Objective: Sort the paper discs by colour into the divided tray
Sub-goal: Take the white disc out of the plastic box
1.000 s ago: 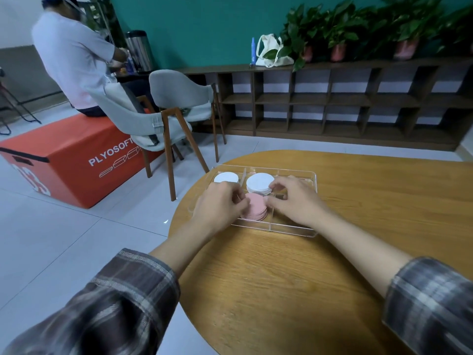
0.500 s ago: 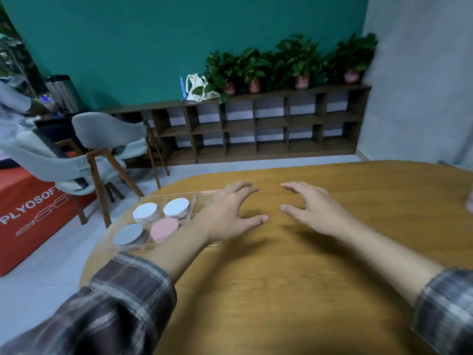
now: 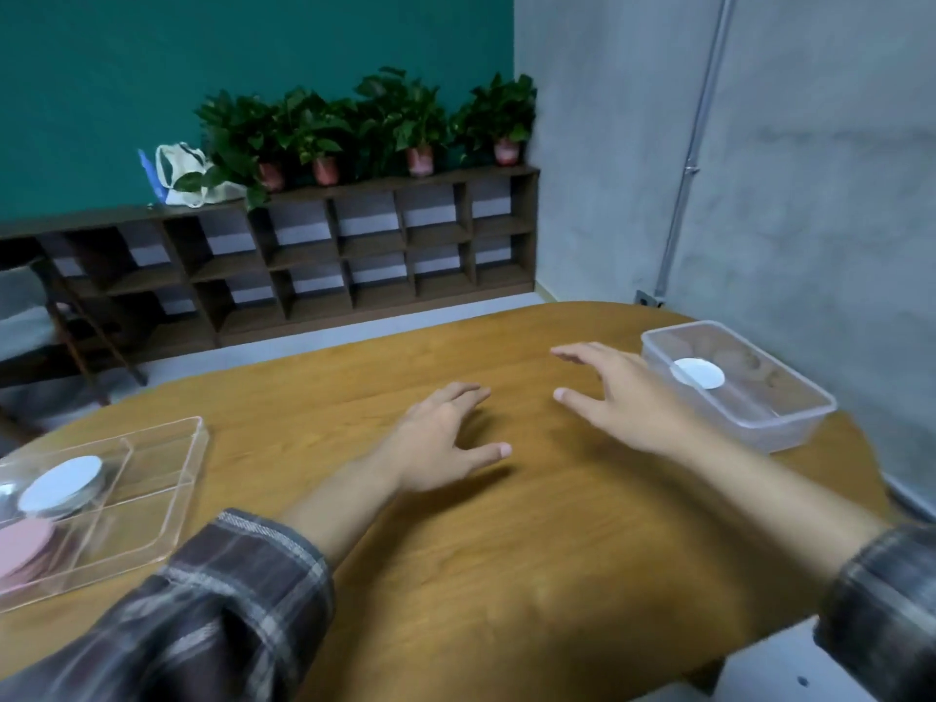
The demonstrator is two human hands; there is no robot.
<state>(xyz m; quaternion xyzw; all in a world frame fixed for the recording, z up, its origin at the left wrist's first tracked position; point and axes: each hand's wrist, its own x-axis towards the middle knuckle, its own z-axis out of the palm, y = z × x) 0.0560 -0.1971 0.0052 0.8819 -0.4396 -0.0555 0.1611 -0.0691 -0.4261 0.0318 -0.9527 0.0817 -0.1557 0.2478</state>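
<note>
The clear divided tray (image 3: 172, 478) sits at the table's left edge, partly cut off by the frame. In it I see a stack of white discs (image 3: 61, 484) and, nearer me, a stack of pink discs (image 3: 23, 544). A clear plastic box (image 3: 780, 423) stands at the far right with one white disc (image 3: 698, 373) inside. My left hand (image 3: 445, 438) hovers over the middle of the table, fingers spread, holding nothing. My right hand (image 3: 623, 397) reaches toward the box, fingers apart and empty, just left of its rim.
The wooden table (image 3: 506, 549) has a rounded edge close to a grey wall on the right. Beyond it stand a low dark shelf (image 3: 354, 255) with potted plants and a chair (image 3: 30, 316) at the far left.
My view has swung right: the tray slid to the left edge and the plastic box came into sight. Both hands left the tray and moved right, the right one nearing the box.
</note>
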